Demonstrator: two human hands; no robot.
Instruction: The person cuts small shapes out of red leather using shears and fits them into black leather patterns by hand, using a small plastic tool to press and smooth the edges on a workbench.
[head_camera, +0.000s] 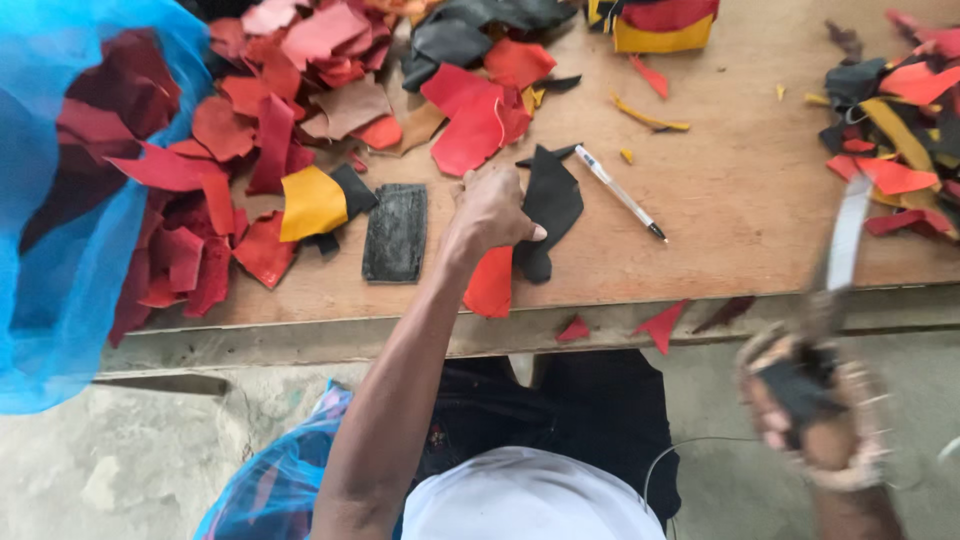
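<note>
1. Head view, nearest: the right hand (815, 420) is blurred below the table (740, 200) edge, curled around the handle of a tool whose pale blade (848, 245) points up toward the table; I cannot tell how tight the grip is.
2. Nearer the table edge, small red offcuts (660, 325) hang over the rim, right of the left hand.
3. The left hand (490, 212) rests on the table with fingers bent, pressing a black leather piece (552, 205) flat; its thumb lies on that piece.
4. A red scrap (490, 285) lies just below this hand, touching the black piece.
5. Left of the hand lies a dark rectangular leather slab (396, 232), then a yellow scrap (312, 203).
6. Right of the black piece, a white pen (620, 192) lies slanted, just beside it.
7. Farther left, a heap of red scraps (270, 120) spreads beside a blue mesh bag (60, 260).
8. Far right of the pen, another mixed scrap pile (895, 120) sits near the table corner.
</note>
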